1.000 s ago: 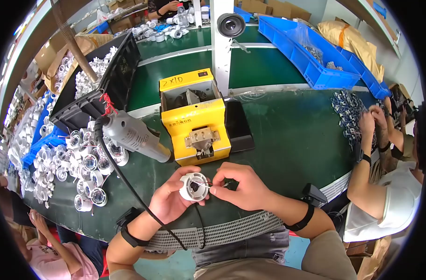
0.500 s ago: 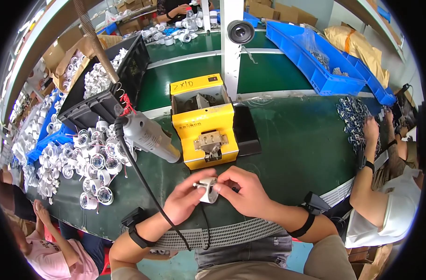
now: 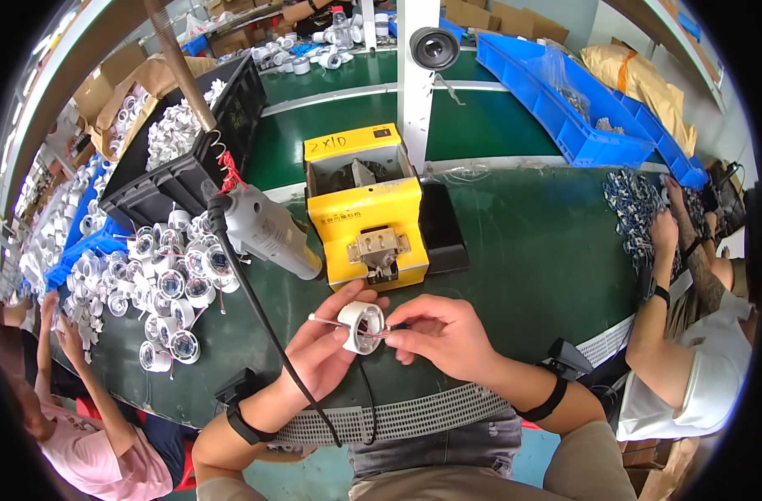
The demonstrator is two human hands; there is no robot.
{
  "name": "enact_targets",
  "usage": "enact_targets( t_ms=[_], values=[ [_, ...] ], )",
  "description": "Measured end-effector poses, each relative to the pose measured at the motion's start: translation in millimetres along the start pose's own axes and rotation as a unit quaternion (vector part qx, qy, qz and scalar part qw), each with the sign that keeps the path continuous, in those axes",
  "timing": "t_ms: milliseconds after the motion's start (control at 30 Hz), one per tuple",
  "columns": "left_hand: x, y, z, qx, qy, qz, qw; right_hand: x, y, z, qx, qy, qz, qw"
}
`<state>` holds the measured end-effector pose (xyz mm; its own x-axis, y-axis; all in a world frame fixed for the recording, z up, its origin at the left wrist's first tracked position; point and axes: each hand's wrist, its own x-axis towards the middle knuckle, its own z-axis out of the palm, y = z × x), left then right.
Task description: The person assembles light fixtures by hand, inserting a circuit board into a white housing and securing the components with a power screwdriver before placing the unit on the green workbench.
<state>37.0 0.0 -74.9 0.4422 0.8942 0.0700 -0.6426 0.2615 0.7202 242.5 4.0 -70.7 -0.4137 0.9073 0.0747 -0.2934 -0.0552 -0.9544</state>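
Head view: white ring housing [image 3: 362,326] pinched between left-hand fingers [image 3: 341,307] and right-hand fingers [image 3: 400,332].

- white lamp housing [image 3: 362,326]: smooth plastic, slight gloss
- yellow machine [image 3: 366,219]: painted metal, glossy; bare metal fitting on front
- grey power screwdriver [image 3: 267,230]: matt plastic, black rubbery cable
- table [image 3: 531,242]: dark green mat, matt
- blue bins [image 3: 556,100]: glossy plastic
- black crate [image 3: 160,179]: matt plastic
- cardboard boxes [image 3: 118,79]: brown, rough

My right hand [image 3: 444,334] fingers hide the white ring's [image 3: 362,326] right side, its thin wires too small to tell, co-worker at right cut off by the edge
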Motion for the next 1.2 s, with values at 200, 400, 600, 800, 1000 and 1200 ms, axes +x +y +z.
enact_targets(
  t_ms=[200,400,600,800,1000,1200],
  values=[
    [-1.5,-2.9,5.9,-0.016,-0.009,-0.057,0.998,-0.2,7.6,15.1,-0.071,0.041,-0.057,0.995],
    [-4.6,-12.3,4.6,-0.008,-0.057,-0.017,0.998,-1.5,8.3,17.5,-0.236,0.066,-0.141,0.959],
    [-6.2,-12.5,5.2,-0.035,-0.031,-0.023,0.999,4.1,14.7,16.0,-0.286,0.091,-0.241,0.923],
    [-7.4,-16.2,-1.3,0.02,-0.058,-0.033,0.998,8.1,-1.9,16.2,-0.35,0.062,-0.208,0.911],
    [-1.2,-9.1,-0.6,0.155,-0.018,-0.054,0.986,10.5,5.2,10.6,-0.271,0.035,-0.164,0.948],
    [0.6,2.9,-6.4,0.275,-0.011,-0.081,0.958,18.9,-9.5,7.8,-0.359,-0.008,-0.154,0.92]
  ],
)
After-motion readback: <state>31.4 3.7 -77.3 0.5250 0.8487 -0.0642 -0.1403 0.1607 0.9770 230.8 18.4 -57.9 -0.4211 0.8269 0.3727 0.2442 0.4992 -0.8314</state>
